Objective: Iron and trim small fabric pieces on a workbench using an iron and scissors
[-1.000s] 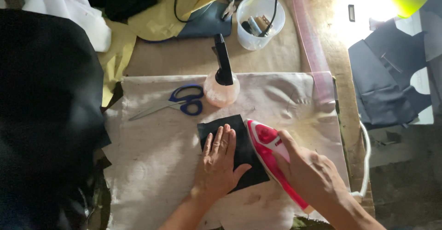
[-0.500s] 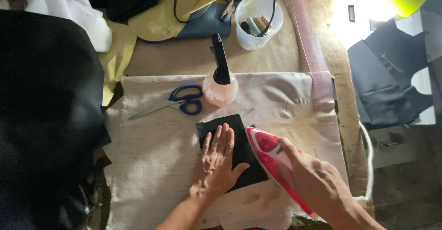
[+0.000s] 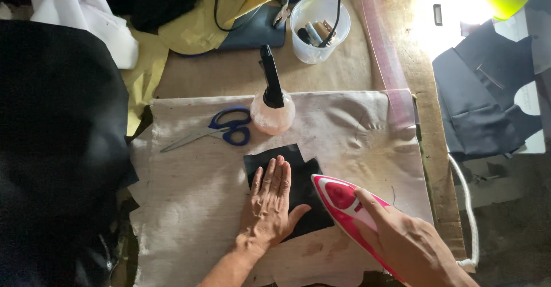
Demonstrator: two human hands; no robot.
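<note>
left hand [image 3: 268, 206]: flat, fingers together, pressing small black fabric piece [image 3: 287, 175] onto beige cloth-covered desk [image 3: 189, 206]
right hand [image 3: 410, 244]: clamped on pink-and-white iron [image 3: 344, 204], touching fabric's right edge
far: blue-handled scissors [image 3: 221, 131], spray bottle [image 3: 272, 106]

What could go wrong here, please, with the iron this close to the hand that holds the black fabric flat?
1. The left hand lies flat on the black fabric piece, its thumb close to the tip of the pink iron in the right hand; a burn seems possible.
2. The spray bottle and scissors sit just beyond the fabric and could be knocked.
3. The white cord hangs off the table edge and might snag.
</note>
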